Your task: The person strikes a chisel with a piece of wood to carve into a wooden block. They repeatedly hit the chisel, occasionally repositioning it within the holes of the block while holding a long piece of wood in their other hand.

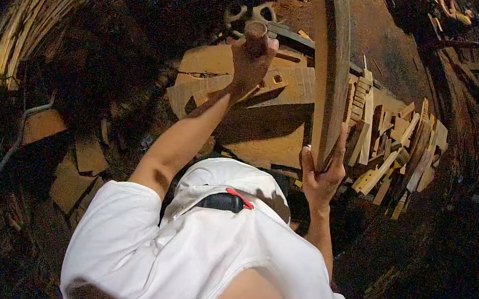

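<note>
My left hand (pixel 250 62) is closed round a short, round wooden piece (pixel 256 31), whose flat end faces up. Below this hand lies a pale wooden block (pixel 300 85) with a square hole, over a wide wooden work surface (pixel 269 147). On the right, my right hand (pixel 324 180) grips the lower end of a long, slightly curved wooden beam (pixel 332 71), thumb on one side and fingers on the other. The beam stands out toward the top edge of the view.
Many wooden offcuts and sticks (pixel 391 143) are crowded at the right of the work surface. Long thin strips (pixel 28 31) stand at the far left, near a bent metal bar (pixel 15 144). Flat boards (pixel 90 153) lie at lower left. A dark metal part (pixel 265 14) is beyond my left hand.
</note>
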Motion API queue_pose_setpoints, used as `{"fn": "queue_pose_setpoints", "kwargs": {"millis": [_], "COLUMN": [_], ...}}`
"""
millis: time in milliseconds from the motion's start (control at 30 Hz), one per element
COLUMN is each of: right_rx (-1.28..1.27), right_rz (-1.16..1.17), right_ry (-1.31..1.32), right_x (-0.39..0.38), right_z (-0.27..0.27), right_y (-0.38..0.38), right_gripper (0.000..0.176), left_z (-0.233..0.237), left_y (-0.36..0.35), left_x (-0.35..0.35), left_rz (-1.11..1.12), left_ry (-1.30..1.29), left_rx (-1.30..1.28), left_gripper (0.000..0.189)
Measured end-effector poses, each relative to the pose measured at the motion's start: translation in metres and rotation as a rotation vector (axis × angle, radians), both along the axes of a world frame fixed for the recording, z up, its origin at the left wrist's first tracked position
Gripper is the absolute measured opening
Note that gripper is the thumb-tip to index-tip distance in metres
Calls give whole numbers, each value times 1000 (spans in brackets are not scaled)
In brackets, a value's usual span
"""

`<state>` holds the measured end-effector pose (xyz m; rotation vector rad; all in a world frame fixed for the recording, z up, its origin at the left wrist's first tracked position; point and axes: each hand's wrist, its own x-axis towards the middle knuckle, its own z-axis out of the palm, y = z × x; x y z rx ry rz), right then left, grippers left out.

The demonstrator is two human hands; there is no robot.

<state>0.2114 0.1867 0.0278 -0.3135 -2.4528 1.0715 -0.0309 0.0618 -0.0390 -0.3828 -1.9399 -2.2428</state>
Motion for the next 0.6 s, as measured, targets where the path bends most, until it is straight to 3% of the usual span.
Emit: {"fn": "queue_pose_setpoints", "kwargs": {"millis": [133,333,400,433,500,533,567,600], "right_rx": [-84,-22,-104,-105,152,57,58,101], "right_rz": [-22,-6,6,6,18,7,11,11], "right_ry": [-48,16,-30,-30,151,155,153,200], "right_x": [-3,-12,-16,-21,-32,-34,-36,-38], "right_z": [2,2,9,15,32,36,42,48], "right_y": [0,1,1,0,-3,-4,-5,-6], "right_gripper": [75,77,80,80,82,85,85,83], "left_z": [-7,-5,-23,-32,-43,-49,-52,-55], "left_y": [0,6,13,16,25,30,34,37], "left_x": [-1,4,6,6,9,13,21,31], "left_rz": [-20,-16,-138,-138,-266,-166,-163,-318], "left_ry": [-83,89,12,12,112,101,99,-119], "left_rx": [-68,-78,204,203,237,34,35,316], "left_gripper": [19,15,8,8,16,25,25,30]}}
